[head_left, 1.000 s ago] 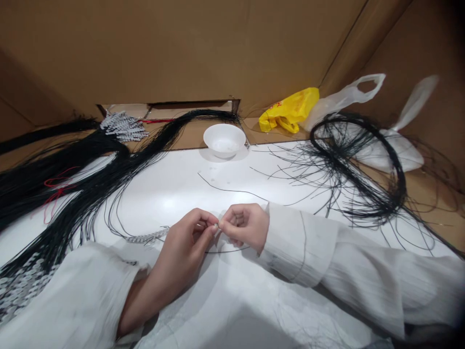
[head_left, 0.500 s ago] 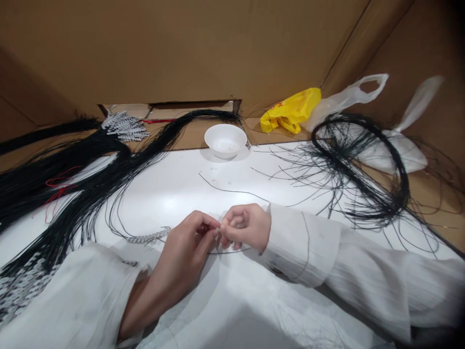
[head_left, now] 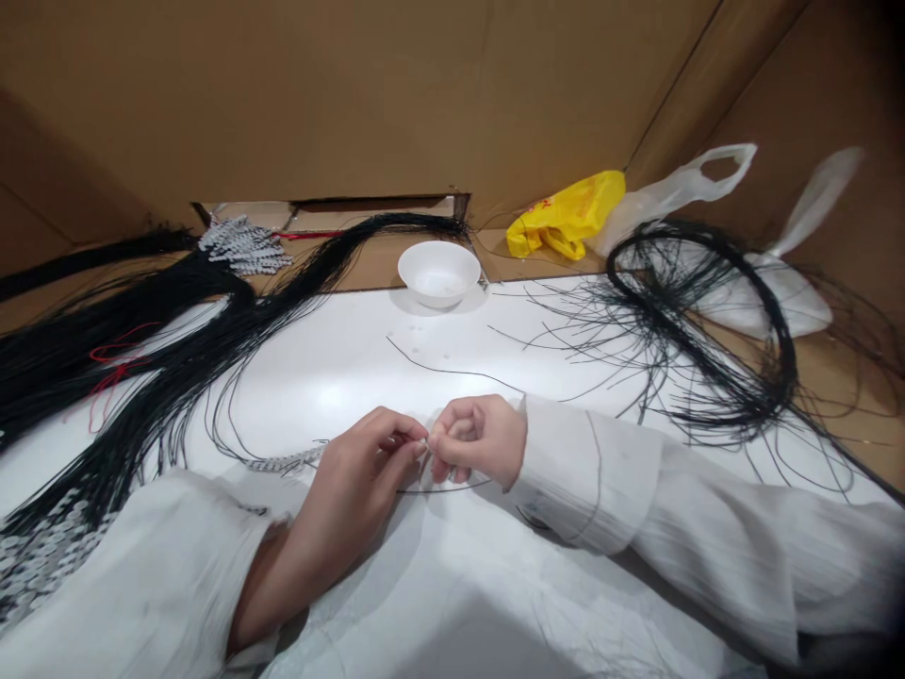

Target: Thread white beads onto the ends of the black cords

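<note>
My left hand (head_left: 364, 486) and my right hand (head_left: 477, 436) meet fingertip to fingertip, low in the middle of the view. Thumb and forefinger of the left are pinched on a tiny pale piece, too small to name. My right hand is pinched too, its other fingers curled in, with what looks like a thin cord at its fingertips. Below both hands a thin black cord (head_left: 452, 489) curves past. Another length of black cord (head_left: 459, 372) lies on the white table (head_left: 318, 349) beyond them. Left of my left hand is a strip of small white pieces (head_left: 283, 462) on cords.
A white bowl (head_left: 438, 273) stands at the table's back edge. Bundles of black cords (head_left: 212, 368) spread along the left, some with white-tipped ends (head_left: 42, 556). On the right lie a coil of black cord (head_left: 781, 349), a yellow bag (head_left: 566, 217) and a clear plastic bag (head_left: 665, 198).
My left hand has rolled slightly, and its fingers look straighter, still pinched at the tips. My right hand has barely moved. Everything on the table stays put.
</note>
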`<act>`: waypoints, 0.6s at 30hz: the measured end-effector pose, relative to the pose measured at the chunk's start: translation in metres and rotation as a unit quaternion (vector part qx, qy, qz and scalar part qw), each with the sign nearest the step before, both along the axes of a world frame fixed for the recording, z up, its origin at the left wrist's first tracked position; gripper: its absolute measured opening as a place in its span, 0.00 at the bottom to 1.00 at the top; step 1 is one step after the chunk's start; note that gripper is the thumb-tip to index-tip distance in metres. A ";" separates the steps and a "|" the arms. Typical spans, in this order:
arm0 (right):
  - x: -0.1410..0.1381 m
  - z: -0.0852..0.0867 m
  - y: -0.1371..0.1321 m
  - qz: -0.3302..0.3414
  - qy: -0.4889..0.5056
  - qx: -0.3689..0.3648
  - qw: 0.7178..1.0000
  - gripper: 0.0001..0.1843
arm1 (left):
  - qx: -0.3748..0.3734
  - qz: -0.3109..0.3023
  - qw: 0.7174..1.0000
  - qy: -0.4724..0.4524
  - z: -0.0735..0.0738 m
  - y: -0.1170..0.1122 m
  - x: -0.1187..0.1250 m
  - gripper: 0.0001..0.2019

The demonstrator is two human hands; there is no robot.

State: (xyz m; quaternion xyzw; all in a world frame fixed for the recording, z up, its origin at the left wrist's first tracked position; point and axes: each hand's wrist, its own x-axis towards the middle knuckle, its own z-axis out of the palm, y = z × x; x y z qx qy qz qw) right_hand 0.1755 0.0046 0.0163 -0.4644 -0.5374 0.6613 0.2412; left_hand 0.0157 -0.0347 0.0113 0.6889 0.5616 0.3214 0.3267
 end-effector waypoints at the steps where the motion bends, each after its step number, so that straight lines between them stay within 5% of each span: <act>1: 0.000 0.000 0.001 0.003 -0.003 0.001 1.000 0.03 | -0.003 0.000 1.000 -0.003 0.000 0.000 0.000 0.04; 18: -0.002 -0.008 0.000 -0.013 0.023 0.012 1.000 0.06 | 0.107 -0.015 0.986 0.124 -0.003 -0.006 0.001 0.04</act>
